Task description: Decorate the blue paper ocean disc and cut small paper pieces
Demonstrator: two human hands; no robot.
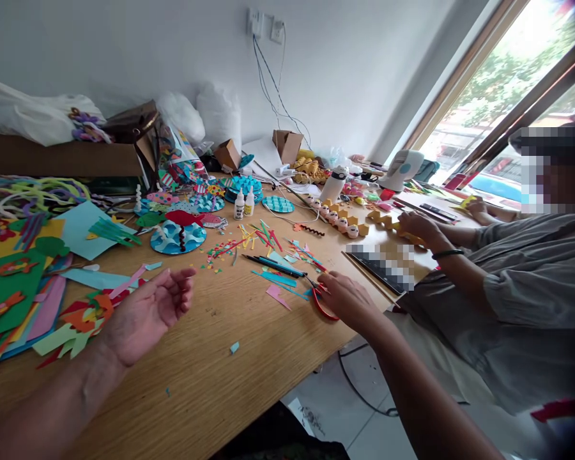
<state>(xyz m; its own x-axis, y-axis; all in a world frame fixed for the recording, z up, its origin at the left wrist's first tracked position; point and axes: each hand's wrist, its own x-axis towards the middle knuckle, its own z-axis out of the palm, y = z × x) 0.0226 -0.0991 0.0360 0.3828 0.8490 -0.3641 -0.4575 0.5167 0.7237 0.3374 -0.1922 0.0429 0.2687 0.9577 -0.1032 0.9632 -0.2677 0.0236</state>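
My left hand (148, 313) is palm up over the table, fingers loosely curled but apart, holding nothing; cut paper pieces (89, 313) lie to its left. At the table's right edge, my right hand (342, 297) has its fingers on the red-handled scissors (324, 311), whose blades point toward some dark pens (275, 265). Blue paper strips (278, 279) and a pink scrap (278, 296) lie beside the scissors. A small blue scrap (234, 347) rests between my hands. Further back stands a round blue craft piece (178, 237) with a red fish shape on top.
Two glue bottles (244, 204) stand mid-table. Coloured sheets (14, 281) and pipe cleaners (38, 198) cover the left side. At right, a person (522, 281) handles yellow carton pieces (388, 220) near a black phone-like slab (381, 268). A white bottle (334, 185) stands behind.
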